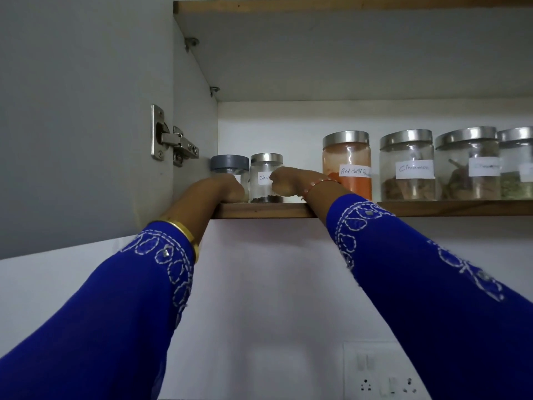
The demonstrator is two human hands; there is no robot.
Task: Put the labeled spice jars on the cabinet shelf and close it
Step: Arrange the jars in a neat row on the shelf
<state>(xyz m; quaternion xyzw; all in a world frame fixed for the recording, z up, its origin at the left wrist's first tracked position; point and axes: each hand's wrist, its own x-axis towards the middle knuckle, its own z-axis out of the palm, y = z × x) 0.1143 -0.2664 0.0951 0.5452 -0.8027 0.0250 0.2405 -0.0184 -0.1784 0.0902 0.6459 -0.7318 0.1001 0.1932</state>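
Cabinet door (pixel 80 111): flat grey panel, swung wide to my left on a steel hinge (pixel 173 140); not yet closed.

Cabinet shelf (pixel 432 208): wood-edged board, long axis left to right, above and ahead of me, both arms reaching up to it.

Large jars, right part of the shelf: clear, round, upright, brushed-metal lids, white handwritten labels. Red chilli jar (pixel 347 166), orange powder; cinnamon jar (pixel 408 166), brown bark; two more further right, labels unreadable.

Black pepper jar (pixel 265 177): small, clear, metal lid, dark grains at the bottom, standing near the left end. My right hand (pixel 285 181) curls against its right side, covering part of the label; this hand is nearer to it.

Grey-lidded jar (pixel 230 168): small, plastic lid, left of the pepper jar, close by the cabinet wall. My left hand (pixel 227 189) is wrapped round its lower front.

Judgement: both small jars seem seated; letting go and reaching left for the door should follow.
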